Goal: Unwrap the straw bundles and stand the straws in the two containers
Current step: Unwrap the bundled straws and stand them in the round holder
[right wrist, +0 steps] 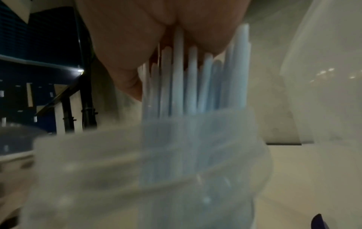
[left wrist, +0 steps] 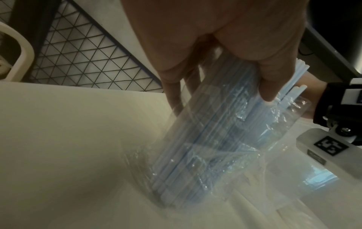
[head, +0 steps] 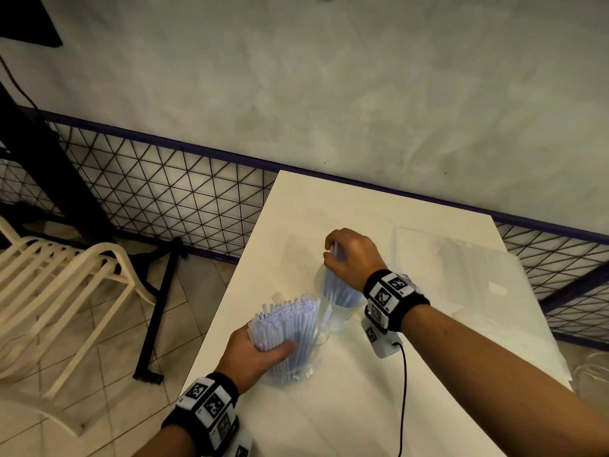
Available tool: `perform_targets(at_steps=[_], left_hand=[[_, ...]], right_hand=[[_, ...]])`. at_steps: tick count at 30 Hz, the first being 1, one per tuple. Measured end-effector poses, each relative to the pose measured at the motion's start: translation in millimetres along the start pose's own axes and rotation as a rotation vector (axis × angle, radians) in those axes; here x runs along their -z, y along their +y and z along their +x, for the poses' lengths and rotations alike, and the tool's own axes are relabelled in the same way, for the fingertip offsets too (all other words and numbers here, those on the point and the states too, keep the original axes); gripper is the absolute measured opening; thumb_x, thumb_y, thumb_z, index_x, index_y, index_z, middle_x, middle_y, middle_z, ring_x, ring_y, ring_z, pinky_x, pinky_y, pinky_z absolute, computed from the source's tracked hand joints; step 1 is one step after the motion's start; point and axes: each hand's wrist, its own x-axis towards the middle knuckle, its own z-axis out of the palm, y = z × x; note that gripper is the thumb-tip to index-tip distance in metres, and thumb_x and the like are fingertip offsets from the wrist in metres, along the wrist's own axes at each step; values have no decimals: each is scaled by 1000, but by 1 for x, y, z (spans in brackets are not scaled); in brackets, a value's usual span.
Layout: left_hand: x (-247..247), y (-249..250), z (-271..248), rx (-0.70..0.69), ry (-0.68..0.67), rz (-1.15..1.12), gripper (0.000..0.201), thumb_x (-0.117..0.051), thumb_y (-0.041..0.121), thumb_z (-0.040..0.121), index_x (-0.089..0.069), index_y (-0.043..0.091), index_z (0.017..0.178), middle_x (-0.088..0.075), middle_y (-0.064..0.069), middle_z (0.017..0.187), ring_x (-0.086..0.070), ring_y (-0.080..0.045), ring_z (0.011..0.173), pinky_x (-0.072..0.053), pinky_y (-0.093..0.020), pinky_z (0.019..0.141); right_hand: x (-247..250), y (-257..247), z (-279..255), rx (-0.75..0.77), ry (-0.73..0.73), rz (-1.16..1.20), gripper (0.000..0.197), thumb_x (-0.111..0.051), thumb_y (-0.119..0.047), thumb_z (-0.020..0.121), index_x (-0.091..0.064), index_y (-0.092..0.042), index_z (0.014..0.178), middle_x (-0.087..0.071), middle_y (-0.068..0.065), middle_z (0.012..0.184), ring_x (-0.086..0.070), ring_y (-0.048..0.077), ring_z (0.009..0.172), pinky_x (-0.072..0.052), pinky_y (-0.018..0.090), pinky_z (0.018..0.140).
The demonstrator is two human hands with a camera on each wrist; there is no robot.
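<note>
Left hand: the left hand [head: 255, 352] is wrapped round a thick straw bundle [head: 286, 328], thumb across the front, fingers behind, holding it tilted with its lower ends down in the near container [head: 321, 341].
Wrap: clear crinkled film [left wrist: 225, 158] clings around the lower part of that bundle in the left wrist view; whether it is loose wrap or the container wall I cannot tell for sure.
Right hand: the right hand [head: 351, 257] is curled over the tops of a smaller clutch of straws [right wrist: 182, 80], gripping them from above as they stand in the far container [head: 336, 301].
Where things sit: both containers stand just beside each other on the white surface [head: 379, 390], near its left edge; a flat clear sheet [head: 454, 258] lies to the right, well apart from the hands.
Risk one: the big bundle leans, and I judge that letting go now could fan the straws out and tip the light container toward the surface edge.
Risk two: if film is trapped under the straw ends, pulling it free could drag straws out with it.
Risk three: the right hand pressing down off-centre could rock the far container into its neighbour.
Blur: the right wrist view is smeared low down, so the container rim there is hard to read.
</note>
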Motion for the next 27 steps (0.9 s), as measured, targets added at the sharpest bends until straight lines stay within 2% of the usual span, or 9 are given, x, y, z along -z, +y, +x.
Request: perform_targets(at_steps=[2,4,7,10,13,17,22,24,27], left_hand=[[0,-1,1,-1,7,3,22,-86,16,70,-74,14,89,-77,9,81,-72,-4,73,-51,-13,61],[-2,-1,1,-4,0,5,22,-86,16,70,-74,16,88,-76,11,80,-71,-3,72,-51,-12,60],[-3,0,2,-9,-8,5,25,-86,15,71,-73,17,92,-76,11,83,-71,-1,77,-52,-11,63],[-3,0,3,-14,-12,4,28,-86,14,71,-73,17,95,-76,11,86,-71,-2,80,-53,-10,66],[-4,0,3,-23,-15,3,29,-86,15,70,-72,18,96,-76,13,86,-71,-1,81,-53,-10,65],[-7,0,4,-32,-14,-4,30,-86,15,70,-73,17,96,-77,10,87,-72,-4,81,-54,-12,66],[-10,0,6,-47,-22,-52,42,-88,28,62,-73,15,99,-77,6,92,-73,-9,85,-56,-20,73],[-13,1,5,-54,-28,-61,50,-86,38,55,-74,16,98,-77,4,91,-73,-10,84,-57,-23,73],[-18,-3,4,-45,-29,-56,41,-88,28,60,-73,16,96,-77,2,90,-74,-13,84,-59,-31,77]], right_hand=[[4,2,-1,-26,2,-19,18,-60,-13,87,-63,-10,105,-65,6,98,-59,25,86,-51,41,79],[4,6,-5,0,-91,-160,29,-55,-18,92,-60,-11,120,-66,6,116,-61,27,102,-49,39,88],[-3,11,-15,54,-141,-412,42,-40,-32,98,-55,-16,133,-58,1,137,-54,25,124,-39,40,100],[-2,12,-20,36,-107,-445,53,-23,-36,96,-51,-20,138,-50,-2,146,-43,22,137,-27,42,108],[4,12,-23,54,-133,-402,48,-32,-25,98,-41,-26,145,-34,-8,156,-24,17,147,-12,43,111],[18,4,-30,84,-91,-315,53,-43,-15,95,-38,-30,146,-23,-11,160,-12,16,150,-14,45,111],[40,-14,-58,191,-117,45,47,-51,-28,89,-51,-23,136,-53,-3,140,-43,16,132,-34,41,107],[39,-23,-76,211,-191,102,50,-58,-33,90,-49,-21,138,-54,-1,140,-44,16,130,-34,34,109],[26,-29,-100,194,-263,92,57,-61,-37,92,-43,-20,144,-50,0,144,-42,14,131,-29,21,108]])
